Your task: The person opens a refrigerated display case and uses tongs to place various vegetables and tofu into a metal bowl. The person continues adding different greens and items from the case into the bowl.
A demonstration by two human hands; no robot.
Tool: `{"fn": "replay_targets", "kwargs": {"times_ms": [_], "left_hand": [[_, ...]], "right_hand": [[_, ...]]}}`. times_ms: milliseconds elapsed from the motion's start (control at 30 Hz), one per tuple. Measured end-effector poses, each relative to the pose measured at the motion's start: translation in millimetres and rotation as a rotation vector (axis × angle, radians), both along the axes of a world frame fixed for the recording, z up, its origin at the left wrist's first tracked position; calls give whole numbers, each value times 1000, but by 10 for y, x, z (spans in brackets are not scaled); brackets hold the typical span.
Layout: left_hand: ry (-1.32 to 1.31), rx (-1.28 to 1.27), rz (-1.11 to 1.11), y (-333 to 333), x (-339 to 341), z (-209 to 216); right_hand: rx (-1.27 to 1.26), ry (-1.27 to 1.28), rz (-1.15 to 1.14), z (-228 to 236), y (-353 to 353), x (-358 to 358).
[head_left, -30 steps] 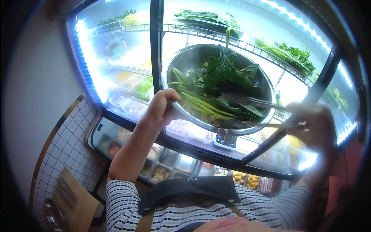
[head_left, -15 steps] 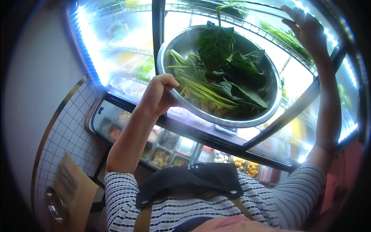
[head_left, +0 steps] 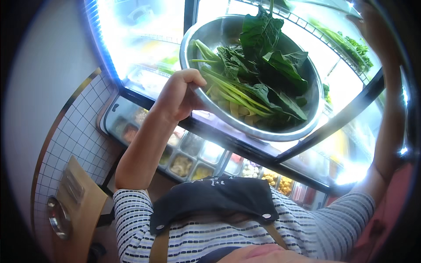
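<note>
My left hand [head_left: 180,94] is closed on the near left rim of a wide metal bowl [head_left: 245,129], which tilts toward me. Inside the bowl lie dark green leaves [head_left: 285,72], pale green stalks [head_left: 237,96] and some flat yellowish pieces [head_left: 245,117] under them. One big leaf [head_left: 259,35] stands upright at the bowl's far side, its stem running out of the top of the picture. My right hand [head_left: 370,22] is raised at the upper right, near a thin bar-like thing whose kind I cannot make out. Its fingers are dim and partly cut off.
A brightly lit display fridge with wire shelves [head_left: 307,26] and leafy greens [head_left: 355,52] stands in front, a dark frame post [head_left: 337,111] crossing it. Below are metal food pans [head_left: 182,165]. At lower left, a metal dish [head_left: 59,217] rests on a wooden board [head_left: 85,210].
My right hand has moved up and to the right, nearer the picture's edge. The bowl has shifted slightly upward in view, still in my left hand. The upright leaf has moved up and right in view.
</note>
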State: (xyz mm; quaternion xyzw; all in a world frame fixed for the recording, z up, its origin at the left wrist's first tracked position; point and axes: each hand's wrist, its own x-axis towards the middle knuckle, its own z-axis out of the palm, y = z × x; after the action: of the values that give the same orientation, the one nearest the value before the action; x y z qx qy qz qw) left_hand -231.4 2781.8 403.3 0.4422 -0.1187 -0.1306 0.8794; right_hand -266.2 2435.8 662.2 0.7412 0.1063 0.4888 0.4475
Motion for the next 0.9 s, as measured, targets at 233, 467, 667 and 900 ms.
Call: {"fn": "replay_targets", "kwargs": {"times_ms": [233,467,667,900], "left_hand": [[36,2,-1,-43,-43,85],[70,2,16,101,-258,-106],[189,19,86,444,-666,-419],[328,38,194,576,-1210,-927]], "right_hand": [[207,95,-12,2,80,89],[149,196,232,-469,95,-723],[291,594,250,-1071,564,-923],[287,834,121,-1203,1053,-645]]}}
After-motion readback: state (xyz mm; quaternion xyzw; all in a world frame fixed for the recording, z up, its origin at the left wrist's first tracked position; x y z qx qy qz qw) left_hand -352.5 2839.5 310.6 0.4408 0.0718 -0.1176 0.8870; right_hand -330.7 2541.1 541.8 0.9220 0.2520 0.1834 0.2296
